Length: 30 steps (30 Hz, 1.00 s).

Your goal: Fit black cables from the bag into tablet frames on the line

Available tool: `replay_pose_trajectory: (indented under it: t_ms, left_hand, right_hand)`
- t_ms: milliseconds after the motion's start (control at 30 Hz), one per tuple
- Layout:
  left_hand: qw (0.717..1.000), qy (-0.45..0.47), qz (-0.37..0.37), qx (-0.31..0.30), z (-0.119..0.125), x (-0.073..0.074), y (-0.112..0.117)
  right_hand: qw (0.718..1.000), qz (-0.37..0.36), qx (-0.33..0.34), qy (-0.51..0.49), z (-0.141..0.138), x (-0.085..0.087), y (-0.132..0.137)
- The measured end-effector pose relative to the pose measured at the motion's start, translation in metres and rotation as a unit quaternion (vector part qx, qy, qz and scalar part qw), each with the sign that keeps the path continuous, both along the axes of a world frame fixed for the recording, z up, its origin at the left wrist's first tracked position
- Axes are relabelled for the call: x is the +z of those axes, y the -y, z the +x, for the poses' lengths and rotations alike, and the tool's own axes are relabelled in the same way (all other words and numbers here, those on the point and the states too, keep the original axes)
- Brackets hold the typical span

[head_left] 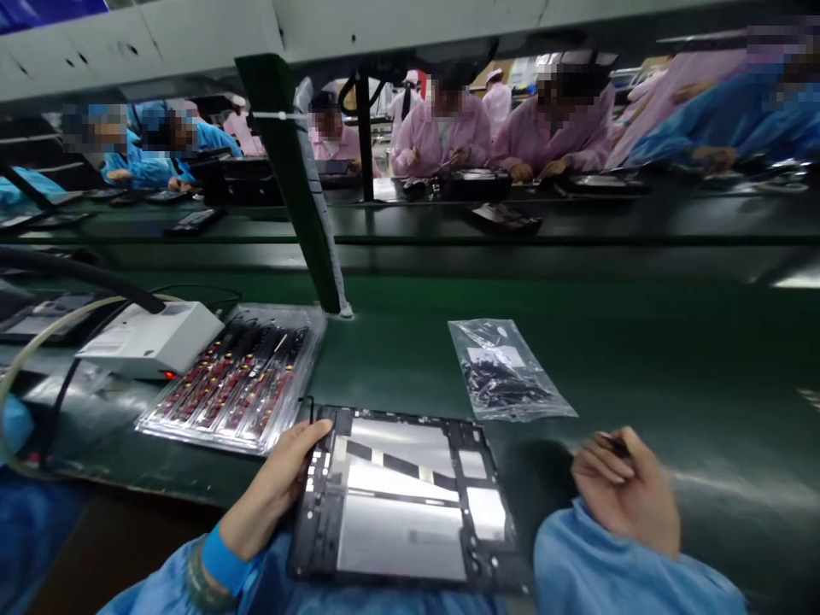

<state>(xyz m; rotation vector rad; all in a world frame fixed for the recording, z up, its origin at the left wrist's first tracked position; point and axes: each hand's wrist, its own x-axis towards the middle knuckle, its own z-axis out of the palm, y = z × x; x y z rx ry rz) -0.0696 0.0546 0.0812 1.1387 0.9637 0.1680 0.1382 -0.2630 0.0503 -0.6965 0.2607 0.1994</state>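
My left hand [291, 461] grips the left edge of an opened tablet [401, 534], thumb on its top left corner. The tablet's inside faces up, with silvery battery panels, a black ribbon strip and a black frame. To the right of it, my right hand [624, 487] is raised with fingers curled around a small dark thing [615, 446], too small to make out. Beyond the tablet lies a clear plastic bag [512, 371] of small black parts. A clear tray [237, 380] filled with rows of small circuit parts sits beyond my left hand.
A white box [154, 337] with a red light and cables stands at the left. A green post [291, 179] rises from the bench [397, 342], under a white overhead beam [384, 26]. Across the bench, several people in pink and blue work at a second line [410, 224].
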Motion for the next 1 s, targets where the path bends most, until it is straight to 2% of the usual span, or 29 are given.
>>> replay_pose_trajectory:
  t_ms: [100,167,267,333,433,600,733,867,900,933,1000]
  left_hand:
    - [0.999,0.002,0.037,-0.026,-0.006,-0.009,-0.002]
    - [0.996,0.024,0.083,-0.002,-0.008,-0.011,-0.001]
    - [0.989,0.072,0.126,0.038,-0.011,-0.006,0.001]
    - [0.988,0.108,0.108,0.026,-0.013,0.0,0.002]
    - [0.986,0.162,0.038,-0.008,-0.01,0.006,0.002]
    - [0.981,0.187,-0.048,0.003,0.003,0.004,0.006]
    - [0.981,0.185,-0.056,-0.022,0.012,0.0,0.013]
    - [0.98,0.184,-0.046,-0.055,0.016,-0.002,0.016]
    - [0.979,0.186,-0.05,-0.062,0.016,-0.002,0.016]
    - [0.978,0.188,-0.055,-0.071,0.016,-0.002,0.016]
    - [0.975,0.192,-0.06,-0.094,0.016,-0.001,0.018]
  right_hand:
    - [0.991,-0.114,0.027,0.064,-0.011,0.019,-0.031]
    - [0.971,-0.198,0.075,0.108,-0.021,0.031,-0.059]
    - [0.916,-0.292,0.221,0.165,-0.035,0.036,-0.102]
    - [0.881,-0.334,0.277,0.188,-0.041,0.03,-0.124]
    - [0.867,-0.375,0.268,0.19,-0.045,0.013,-0.142]
    - [0.855,-0.414,0.25,0.188,-0.049,-0.005,-0.146]
    - [0.84,-0.441,0.252,0.193,-0.052,-0.007,-0.146]
    - [0.792,-0.497,0.247,0.255,-0.054,-0.008,-0.145]
    - [0.791,-0.5,0.241,0.26,-0.055,-0.008,-0.144]
    - [0.802,-0.491,0.227,0.253,-0.054,-0.007,-0.142]
    - [0.843,-0.445,0.183,0.239,-0.052,-0.002,-0.137]
